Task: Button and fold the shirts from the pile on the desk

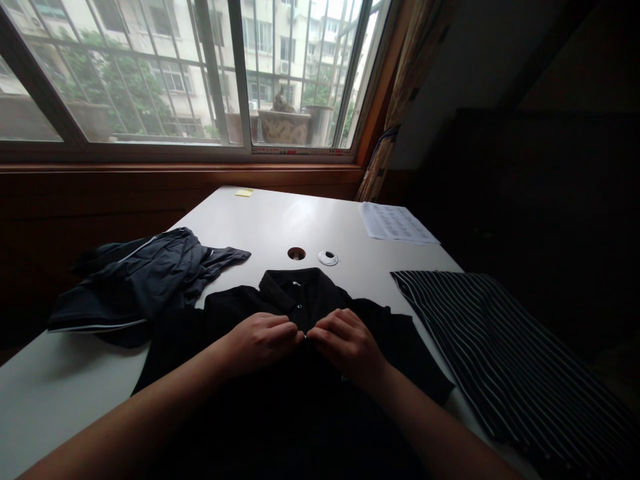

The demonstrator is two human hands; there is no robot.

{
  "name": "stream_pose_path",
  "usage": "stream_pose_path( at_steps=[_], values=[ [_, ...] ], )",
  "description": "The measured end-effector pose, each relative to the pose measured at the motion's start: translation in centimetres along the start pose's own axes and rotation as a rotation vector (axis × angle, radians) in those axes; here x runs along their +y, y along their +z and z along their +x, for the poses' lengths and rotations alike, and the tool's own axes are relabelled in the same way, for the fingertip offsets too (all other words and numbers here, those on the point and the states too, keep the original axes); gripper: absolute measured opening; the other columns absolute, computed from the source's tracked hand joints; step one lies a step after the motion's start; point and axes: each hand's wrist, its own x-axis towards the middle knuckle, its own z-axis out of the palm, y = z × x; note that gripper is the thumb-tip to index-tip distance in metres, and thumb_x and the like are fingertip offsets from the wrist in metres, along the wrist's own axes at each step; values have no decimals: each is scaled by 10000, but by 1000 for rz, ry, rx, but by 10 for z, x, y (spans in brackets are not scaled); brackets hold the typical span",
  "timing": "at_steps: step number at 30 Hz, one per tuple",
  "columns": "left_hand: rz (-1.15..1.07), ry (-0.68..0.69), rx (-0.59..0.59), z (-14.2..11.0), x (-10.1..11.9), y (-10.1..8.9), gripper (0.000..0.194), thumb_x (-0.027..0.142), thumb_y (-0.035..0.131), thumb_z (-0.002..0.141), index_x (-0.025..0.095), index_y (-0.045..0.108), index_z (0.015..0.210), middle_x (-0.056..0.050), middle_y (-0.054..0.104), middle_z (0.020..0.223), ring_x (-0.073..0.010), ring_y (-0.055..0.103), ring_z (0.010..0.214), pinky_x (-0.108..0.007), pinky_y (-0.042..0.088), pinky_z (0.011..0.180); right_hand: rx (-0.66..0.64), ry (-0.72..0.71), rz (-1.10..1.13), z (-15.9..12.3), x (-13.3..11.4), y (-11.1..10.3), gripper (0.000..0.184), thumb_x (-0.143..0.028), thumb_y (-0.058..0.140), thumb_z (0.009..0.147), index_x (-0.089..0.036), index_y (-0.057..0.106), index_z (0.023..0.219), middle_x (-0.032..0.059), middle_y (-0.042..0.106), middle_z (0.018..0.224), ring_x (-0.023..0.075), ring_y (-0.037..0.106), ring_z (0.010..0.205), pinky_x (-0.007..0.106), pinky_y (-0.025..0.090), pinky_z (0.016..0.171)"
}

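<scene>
A black polo shirt (pixel 240 413) lies front up before me, its collar (pixel 277 287) pointing to the far side of the table. At its placket my left hand (pixel 267 339) and my right hand (pixel 347 343) meet, both closed, with fingertips pinching the fabric. A small bright spot, perhaps a button, shows between the fingertips. One pale button (pixel 300 307) sits higher on the placket, just below the collar. The exact grip of the fingers on the cloth is partly hidden.
On the white table (pixel 250 223), a crumpled dark garment with white piping (pixel 145 280) lies left and a striped black cloth (pixel 490 340) right. Farther back are a cable hole (pixel 297 253), its round cover (pixel 328 258), printed papers (pixel 397 223) and a yellow note (pixel 244 193).
</scene>
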Motion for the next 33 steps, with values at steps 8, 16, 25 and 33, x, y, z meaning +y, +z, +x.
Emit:
stream_pose_path(
  at_steps=[8,16,25,33],
  values=[
    [25,28,-11,-3,1,0,309,218,454,1038,183,529,740,43,462,610,-96,438,522,-276,360,499,64,24,39,2,-2,-3,122,-197,576,994,-224,693,1008,32,696,885,177,576,823,348,442,783],
    [55,35,32,-4,1,3,274,192,478,1021,183,539,755,42,461,610,-105,438,527,-287,364,504,82,10,48,-1,-2,-2,110,-184,596,983,-230,691,1016,27,702,886,176,564,810,355,441,776],
    [46,60,30,-1,3,-1,281,178,501,1015,181,525,735,54,437,592,-99,398,504,-295,323,484,172,111,-2,-3,-7,-1,90,-229,616,961,-211,624,874,40,630,830,180,549,755,333,472,726],
    [69,67,53,-2,1,0,279,166,515,1014,179,517,735,53,443,595,-100,405,514,-298,329,498,81,192,124,-3,-17,-1,148,-195,608,957,-200,637,812,6,623,722,120,596,617,246,468,602]
  ],
)
